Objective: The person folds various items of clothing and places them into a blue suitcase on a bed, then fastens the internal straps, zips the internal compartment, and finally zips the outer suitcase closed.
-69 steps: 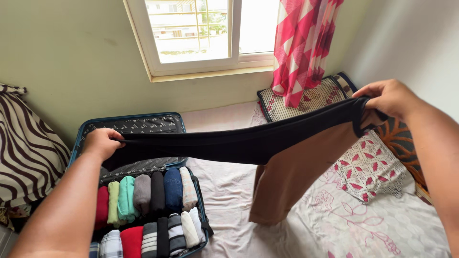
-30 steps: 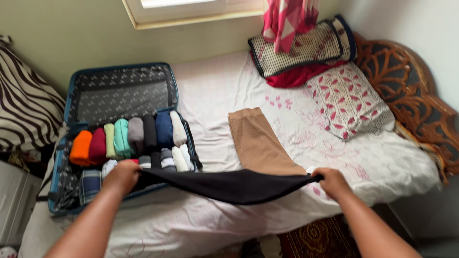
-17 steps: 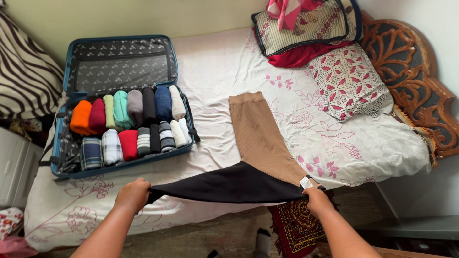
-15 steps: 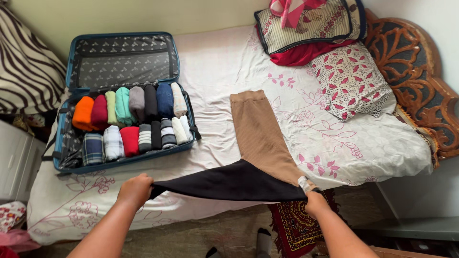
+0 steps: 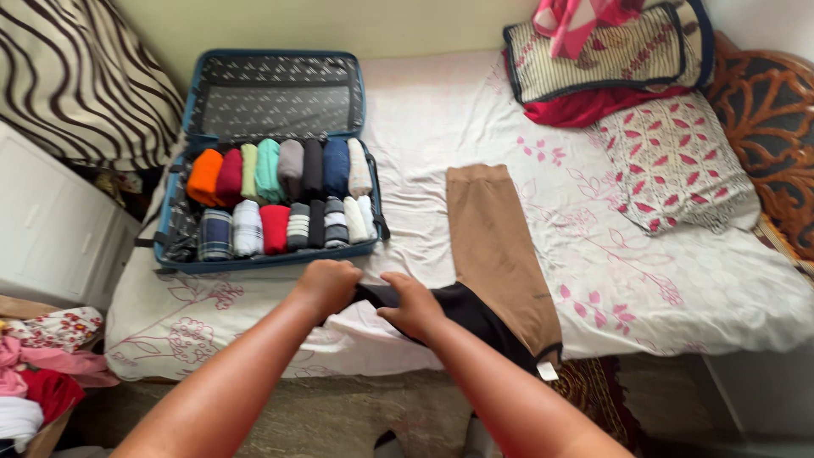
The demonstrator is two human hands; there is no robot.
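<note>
gripping the black part of a black and tan garment [image 5: 500,254] with the left hand [image 5: 329,284], fingers closed on the cloth edge. pinching the same black cloth with the right hand [image 5: 414,304], just beside the left one. lying flat on the white floral bedsheet [image 5: 678,280], the tan part stretching away toward the wall. sitting open to the left, a blue suitcase [image 5: 271,93] holding rolled clothes [image 5: 280,199] in two rows.

My fingers [image 5: 398,298] pinch matt black-and-tan knit cloth [image 5: 496,246] on the wrinkled cotton bedsheet [image 5: 441,110], near a carved glossy wooden headboard [image 5: 776,110].
</note>
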